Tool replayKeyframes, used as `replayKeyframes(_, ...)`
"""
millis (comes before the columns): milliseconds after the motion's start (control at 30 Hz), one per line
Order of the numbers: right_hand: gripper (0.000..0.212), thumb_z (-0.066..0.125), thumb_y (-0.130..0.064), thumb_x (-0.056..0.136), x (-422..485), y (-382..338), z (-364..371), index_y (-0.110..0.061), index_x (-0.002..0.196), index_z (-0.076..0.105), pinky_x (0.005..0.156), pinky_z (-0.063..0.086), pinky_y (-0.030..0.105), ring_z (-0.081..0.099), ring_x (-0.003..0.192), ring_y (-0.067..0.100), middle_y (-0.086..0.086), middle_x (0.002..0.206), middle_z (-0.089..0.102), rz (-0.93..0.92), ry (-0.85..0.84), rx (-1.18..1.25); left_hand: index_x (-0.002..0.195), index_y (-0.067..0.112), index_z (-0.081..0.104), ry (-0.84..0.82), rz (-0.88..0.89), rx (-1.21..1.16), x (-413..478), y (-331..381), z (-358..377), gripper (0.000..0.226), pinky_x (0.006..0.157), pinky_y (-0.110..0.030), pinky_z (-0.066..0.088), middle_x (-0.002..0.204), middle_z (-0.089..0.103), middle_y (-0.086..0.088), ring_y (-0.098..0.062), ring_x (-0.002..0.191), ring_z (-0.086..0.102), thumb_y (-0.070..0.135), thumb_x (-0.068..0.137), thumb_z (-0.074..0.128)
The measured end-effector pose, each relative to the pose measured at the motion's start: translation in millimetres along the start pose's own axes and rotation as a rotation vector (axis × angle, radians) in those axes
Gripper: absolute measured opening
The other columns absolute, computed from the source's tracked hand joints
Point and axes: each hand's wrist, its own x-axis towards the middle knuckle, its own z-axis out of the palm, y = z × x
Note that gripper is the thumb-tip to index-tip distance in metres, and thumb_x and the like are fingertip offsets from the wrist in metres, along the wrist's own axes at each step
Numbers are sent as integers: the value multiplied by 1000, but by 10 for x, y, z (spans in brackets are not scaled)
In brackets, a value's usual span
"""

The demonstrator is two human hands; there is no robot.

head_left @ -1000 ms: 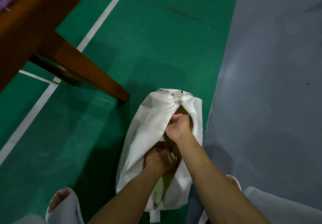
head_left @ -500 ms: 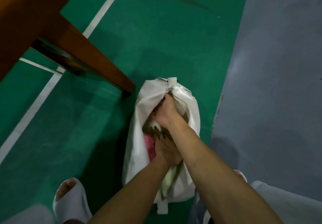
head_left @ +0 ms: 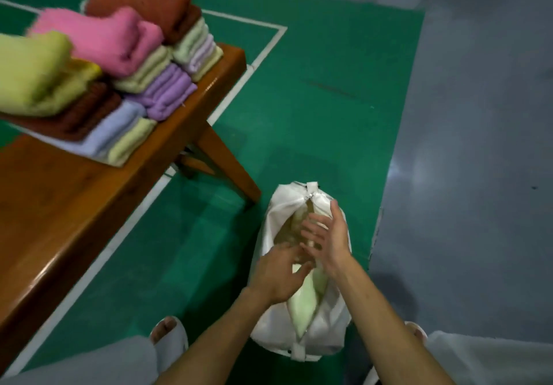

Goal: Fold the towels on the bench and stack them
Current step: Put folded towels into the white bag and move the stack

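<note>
floor was green court surface [head_left: 299,121] with white lines [head_left: 270,42]; grey flooring [head_left: 478,100] on right, faint glare on it. wooden bench [head_left: 59,205] stood left.

Dim, flat indoor light, colours muted. Soft pale glare patch on the grey floor [head_left: 419,172] at right, and thin highlights along the tabletop [head_left: 74,205] edge. Broad soft shadow on the green floor [head_left: 209,235] beneath the tabletop and round the white bag [head_left: 329,333]. Heavy motion blur: left hand [head_left: 278,271] smeared, right hand [head_left: 329,235] fingers [head_left: 314,229] ghosted. Stacked towels [head_left: 89,40] at upper left are soft, with no weave visible. White floor lines [head_left: 263,52] bow toward the edges. Far corners are darker.
</note>
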Motion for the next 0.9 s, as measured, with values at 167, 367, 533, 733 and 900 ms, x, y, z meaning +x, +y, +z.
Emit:
replayKeyframes(167, 68, 54, -69, 92, -583, -223, 439, -3, 105, 61, 52, 29, 26, 44, 59, 16, 18, 84, 61, -81, -18, 89, 91, 27, 67, 617, -167, -366, -376, 214, -875, 44, 76, -37, 58, 87, 71, 14, -2, 81, 67, 69, 83, 58)
replayKeyframes(367, 79, 54, -72, 89, -1312, -386, 1491, -12, 141, 51, 95, 51, 45, 61, 117, 29, 12, 133, 60, -199, -207, -45, 82, 20, 56, 1369, -177, -497, -1013, 537, -2184, 46, 55, -20, 41, 68, 61, 7, -4, 61, 58, 65, 92, 54)
replayKeyframes(533, 106, 62, -86, 56, -1723, -620, 2310, -17, 136, 55, 106, 46, 52, 60, 116, 29, 11, 134, 59, -291, -368, -246, 118, 10, 50, 1460, -667, -890, -1182, -165, -3399, 75, 85, -43, 52, 105, 64, -9, -27, 98, 64, 74, 83, 63)
replayKeyframes(733, 134, 69, -93, 47, -1777, -916, 3044, -24, 157, 38, 116, 33, 55, 42, 141, 31, 6, 158, 44, -323, -410, -391, 133, 18, 56, 875, -544, -1401, -877, -700, -4022, 98, 84, -40, 52, 124, 63, -9, -27, 104, 62, 85, 64, 73)
replayKeyframes(900, 123, 59, -98, 57, -1663, -867, 3320, -29, 157, 37, 113, 32, 52, 39, 144, 31, 5, 162, 36, -334, -438, -457, 128, 20, 64, 940, -417, -1353, -173, -1248, -4030, 112, 92, -47, 58, 120, 74, -6, -27, 102, 74, 78, 36, 91)
